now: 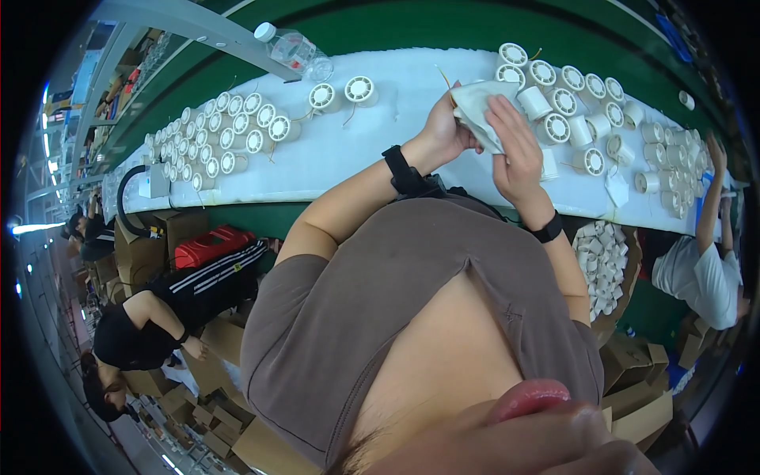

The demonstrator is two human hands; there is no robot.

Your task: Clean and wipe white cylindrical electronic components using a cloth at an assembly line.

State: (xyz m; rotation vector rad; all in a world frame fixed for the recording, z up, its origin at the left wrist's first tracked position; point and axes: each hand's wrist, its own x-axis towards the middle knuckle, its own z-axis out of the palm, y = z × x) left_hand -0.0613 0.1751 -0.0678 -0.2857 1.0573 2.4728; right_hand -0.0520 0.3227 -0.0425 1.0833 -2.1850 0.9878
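Holding: both hands grip one white cloth (477, 111)
Left hand (447, 127): closed on cloth
Right hand (514, 146): closed on cloth
Nearby: round white fans (554, 127) on white table (356, 150)

Cloth (479, 111) between hands, spools (237, 131) seemingly left

I see a long bench whose green top carries a white pad (380, 150) running along it. On the pad's left part lies a tight cluster of small white round fan units (226, 131), with two more (342, 93) set apart nearer the middle and a clear plastic bottle (291, 51) lying at the pad's far edge. On its right part more white fan units (590, 103) lie crowded together, some on their sides.
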